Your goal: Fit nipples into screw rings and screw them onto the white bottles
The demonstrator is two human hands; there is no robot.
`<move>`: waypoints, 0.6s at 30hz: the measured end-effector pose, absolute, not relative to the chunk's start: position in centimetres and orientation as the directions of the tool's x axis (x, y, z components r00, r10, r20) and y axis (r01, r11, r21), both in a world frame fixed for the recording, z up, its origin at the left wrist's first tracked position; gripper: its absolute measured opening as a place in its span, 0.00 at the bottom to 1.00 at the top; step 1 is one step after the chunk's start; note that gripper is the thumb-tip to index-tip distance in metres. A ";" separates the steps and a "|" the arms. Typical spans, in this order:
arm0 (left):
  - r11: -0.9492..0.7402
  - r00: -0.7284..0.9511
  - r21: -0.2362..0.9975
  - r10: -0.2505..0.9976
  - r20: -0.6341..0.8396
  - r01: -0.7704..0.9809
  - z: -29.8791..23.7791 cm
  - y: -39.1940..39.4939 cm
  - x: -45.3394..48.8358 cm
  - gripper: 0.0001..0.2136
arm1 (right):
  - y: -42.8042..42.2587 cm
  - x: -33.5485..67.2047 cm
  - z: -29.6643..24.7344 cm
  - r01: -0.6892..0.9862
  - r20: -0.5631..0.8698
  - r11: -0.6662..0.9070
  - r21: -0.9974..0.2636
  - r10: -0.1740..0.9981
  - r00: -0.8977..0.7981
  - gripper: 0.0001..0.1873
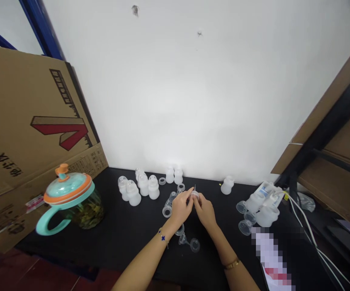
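Note:
My left hand (181, 208) and my right hand (204, 208) meet above the black table, fingers closed together on a small whitish bottle ring (195, 193). A thin clear piece sticks up from the ring; my fingers hide much of both. Around my left hand lie clear and whitish bottle parts, among them a ring (167, 211) and a clear cap (194, 245). Several small white baby bottles with clear tops (133, 196) stand to the left. Beyond my hands, two more white bottles (178, 175) stand near the wall, with a loose ring (162, 181) beside them.
A teal-lidded glass pitcher (68, 198) stands far left before a large cardboard box (20, 121). One white bottle (227, 185) stands right of my hands. Farther right are more bottles (267, 216), clear funnel-like parts (245, 227), white cables (302, 220) and a blurred flat object (273, 258).

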State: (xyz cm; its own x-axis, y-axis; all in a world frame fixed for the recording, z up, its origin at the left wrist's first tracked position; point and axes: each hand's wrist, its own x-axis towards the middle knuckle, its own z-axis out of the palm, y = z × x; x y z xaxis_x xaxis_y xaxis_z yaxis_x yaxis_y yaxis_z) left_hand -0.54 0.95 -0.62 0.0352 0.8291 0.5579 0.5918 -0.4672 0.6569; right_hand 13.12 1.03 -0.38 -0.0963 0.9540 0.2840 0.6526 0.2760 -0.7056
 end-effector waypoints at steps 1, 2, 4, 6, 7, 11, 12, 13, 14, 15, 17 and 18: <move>-0.460 0.026 0.661 0.831 0.555 0.592 -0.7 1.0 -0.5 0.18 | 1.0 13.1 -0.4 0.650 0.288 0.279 -0.707 0.953 -0.095 0.19; -0.453 0.017 0.667 0.834 0.552 0.592 -0.7 1.0 -0.5 0.18 | 1.0 13.1 -0.4 0.648 0.290 0.280 -0.709 0.952 -0.093 0.19; -0.444 0.005 0.676 0.838 0.546 0.588 -0.9 1.1 -0.5 0.17 | 1.1 13.0 -0.5 0.645 0.294 0.281 -0.711 0.952 -0.091 0.20; -0.440 -0.001 0.683 0.840 0.543 0.583 -1.0 1.1 -0.4 0.17 | 1.1 13.0 -0.5 0.643 0.296 0.279 -0.714 0.951 -0.085 0.20; -0.439 -0.007 0.690 0.841 0.541 0.576 -1.1 1.2 -0.4 0.16 | 1.1 12.9 -0.6 0.642 0.299 0.279 -0.714 0.951 -0.079 0.20; -0.419 -0.046 0.730 0.851 0.523 0.540 -1.2 1.3 -0.4 0.13 | 1.1 12.9 -0.7 0.632 0.322 0.286 -0.720 0.945 -0.060 0.20; -0.414 -0.051 0.737 0.854 0.517 0.534 -1.2 1.3 -0.4 0.13 | 1.1 12.8 -0.8 0.623 0.325 0.288 -0.727 0.944 -0.057 0.19; -0.409 -0.055 0.742 0.857 0.512 0.531 -1.2 1.3 -0.4 0.12 | 1.1 12.8 -0.8 0.613 0.326 0.289 -0.736 0.944 -0.053 0.19; -0.403 -0.058 0.745 0.860 0.507 0.531 -1.2 1.3 -0.4 0.12 | 1.1 12.8 -0.9 0.600 0.328 0.290 -0.746 0.943 -0.049 0.19; -0.399 -0.058 0.748 0.863 0.502 0.531 -1.1 1.3 -0.4 0.12 | 1.1 12.8 -1.0 0.585 0.330 0.293 -0.756 0.943 -0.046 0.19; -0.393 -0.054 0.751 0.868 0.493 0.531 -0.8 1.2 -0.4 0.11 | 1.1 12.7 -1.1 0.548 0.338 0.304 -0.779 0.940 -0.041 0.19; -0.393 -0.050 0.752 0.870 0.490 0.529 -0.7 1.1 -0.4 0.11 | 1.1 12.7 -1.2 0.529 0.342 0.310 -0.790 0.939 -0.039 0.19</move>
